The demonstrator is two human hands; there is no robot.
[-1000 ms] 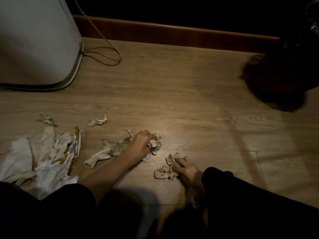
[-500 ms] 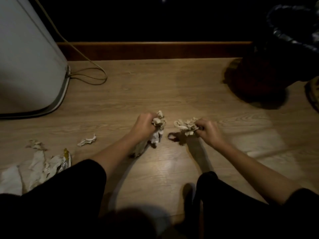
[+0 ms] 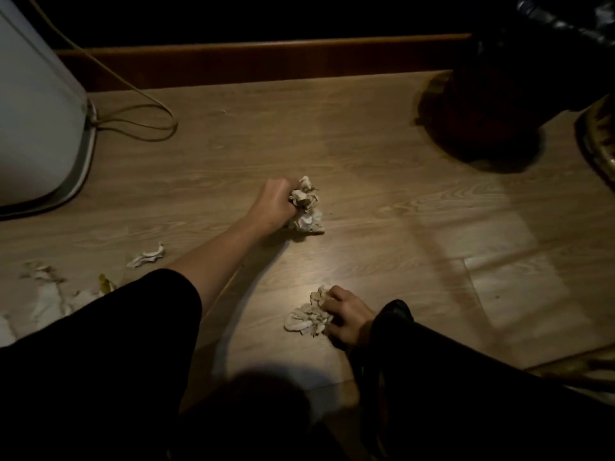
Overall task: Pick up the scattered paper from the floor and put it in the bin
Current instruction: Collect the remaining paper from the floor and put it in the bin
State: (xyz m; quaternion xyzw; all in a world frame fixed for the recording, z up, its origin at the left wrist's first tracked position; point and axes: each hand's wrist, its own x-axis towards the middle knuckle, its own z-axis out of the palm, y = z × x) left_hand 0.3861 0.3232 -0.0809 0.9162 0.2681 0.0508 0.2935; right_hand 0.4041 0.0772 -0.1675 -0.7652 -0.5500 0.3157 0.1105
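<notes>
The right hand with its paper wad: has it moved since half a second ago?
Yes. The right hand pulled back toward the body, away from the baseboard, with its paper wad.

A wood-grain floor (image 3: 382, 168) fills the view. At 10 o'clock stands a white appliance (image 3: 33, 128) with a grey base rim; a pale cord (image 3: 139, 124) loops on the floor just beside it. A brown skirting board (image 3: 266, 61) runs along 12 o'clock, darkness above it
</notes>
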